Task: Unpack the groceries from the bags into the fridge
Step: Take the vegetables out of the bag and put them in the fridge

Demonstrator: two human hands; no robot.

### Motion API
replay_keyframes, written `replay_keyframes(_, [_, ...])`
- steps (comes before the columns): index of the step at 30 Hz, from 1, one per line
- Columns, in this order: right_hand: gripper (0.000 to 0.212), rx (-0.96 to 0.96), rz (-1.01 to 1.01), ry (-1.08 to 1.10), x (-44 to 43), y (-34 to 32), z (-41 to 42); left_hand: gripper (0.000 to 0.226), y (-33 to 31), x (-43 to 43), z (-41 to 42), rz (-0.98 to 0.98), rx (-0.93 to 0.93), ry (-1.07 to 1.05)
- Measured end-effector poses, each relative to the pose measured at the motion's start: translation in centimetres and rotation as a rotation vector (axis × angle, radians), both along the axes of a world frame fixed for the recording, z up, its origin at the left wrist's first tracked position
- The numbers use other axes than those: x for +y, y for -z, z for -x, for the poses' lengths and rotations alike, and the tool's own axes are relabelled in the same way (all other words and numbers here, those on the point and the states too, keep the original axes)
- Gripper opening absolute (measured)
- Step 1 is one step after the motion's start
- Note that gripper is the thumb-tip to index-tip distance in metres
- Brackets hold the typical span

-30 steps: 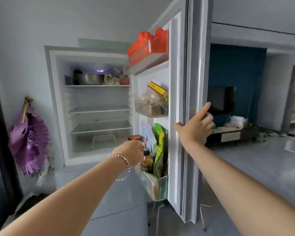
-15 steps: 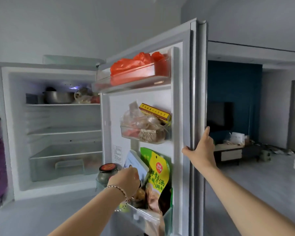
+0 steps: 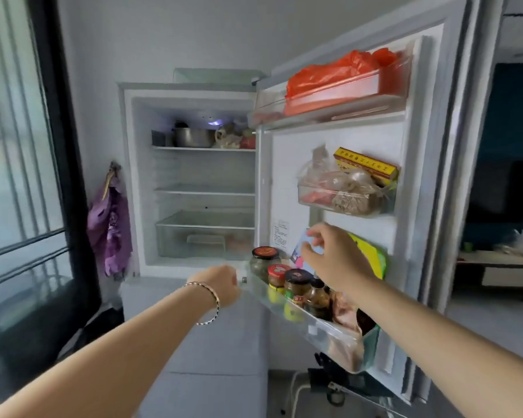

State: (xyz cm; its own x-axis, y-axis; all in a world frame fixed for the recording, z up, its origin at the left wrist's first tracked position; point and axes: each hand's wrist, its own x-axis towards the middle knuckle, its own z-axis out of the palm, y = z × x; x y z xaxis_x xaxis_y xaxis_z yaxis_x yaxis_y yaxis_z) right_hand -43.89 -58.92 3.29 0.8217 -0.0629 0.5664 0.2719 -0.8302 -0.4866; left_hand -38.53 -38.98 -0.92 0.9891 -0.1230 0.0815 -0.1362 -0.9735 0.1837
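The fridge (image 3: 194, 95) stands open, its door (image 3: 429, 146) swung out to the right. The bottom door bin (image 3: 314, 330) holds several jars with red and black lids (image 3: 278, 274), a blue packet (image 3: 299, 251) and a green and yellow pouch (image 3: 372, 254). My right hand (image 3: 332, 257) reaches over the jars and pinches the top of the blue packet. My left hand (image 3: 224, 285), with a bracelet on the wrist, is at the left end of that bin with its back towards me. Its fingers are hidden.
An orange bag (image 3: 329, 73) fills the top door bin. The middle bin (image 3: 344, 203) holds wrapped food and a yellow box (image 3: 366, 164). A metal pot (image 3: 194, 137) sits on the top shelf above a clear drawer (image 3: 206, 239). A purple cloth (image 3: 109, 224) hangs at left.
My right hand left the door's edge and came in to the blue packet. My left hand drew back from the jars to the bin's left end. The view shifted left.
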Motion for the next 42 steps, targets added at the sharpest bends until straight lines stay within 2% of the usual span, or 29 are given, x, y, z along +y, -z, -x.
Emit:
replay_keyframes(2, [0.014, 0.344, 0.126, -0.159, 5.8, 0.4, -0.2, 0.028, 1.2, 4.5, 1.1, -0.072, 0.078, -0.066])
replay_keyframes(3, [0.017, 0.432, 0.230, -0.234, 9.0, 0.9, -0.4, 0.031, 1.9, 7.2, 2.1, -0.091, 0.110, -0.113])
replay_keyframes(6, [0.027, 0.514, 0.465, -0.395, 17.7, 2.7, 0.0, 0.036, 3.9, 14.0, 5.6, -0.131, 0.122, -0.242])
replay_keyframes(8, [0.031, 0.524, 0.558, -0.510, 24.4, 4.3, 0.9, 0.032, 5.1, 19.3, 9.0, -0.098, 0.117, -0.416])
replay_keyframes(11, [0.024, 0.503, 0.644, -0.669, 33.8, 6.6, 2.9, 0.026, 6.0, 26.2, 15.0, -0.069, 0.098, -0.627])
replay_keyframes(14, [0.025, 0.425, 0.759, -0.851, 41.5, 8.1, 6.3, 0.029, 6.8, 32.0, 21.7, -0.071, 0.117, -0.815])
replay_keyframes(20, [0.023, 0.215, 0.954, -1.301, 53.0, 11.2, 16.9, 0.025, 10.2, 37.6, 37.0, 0.019, 0.151, -1.287])
replay_keyframes(24, [0.028, 0.020, 1.034, -1.591, 55.5, 13.4, 27.0, 0.027, 12.8, 34.9, 47.1, 0.087, 0.079, -1.638])
replay_keyframes(28, [0.028, -0.156, 1.127, -1.872, 53.9, 15.8, 37.6, 0.028, 14.8, 29.0, 56.3, 0.160, 0.098, -1.973])
replay_keyframes(34, [0.027, -0.331, 1.233, -2.270, 45.6, 18.2, 53.4, 0.028, 16.3, 17.0, 68.9, 0.276, 0.128, -2.373])
replay_keyframes(42, [0.023, -0.529, 1.259, -2.524, 33.3, 21.9, 72.9, 0.026, 17.6, 0.5, 85.1, 0.294, 0.083, -2.727])
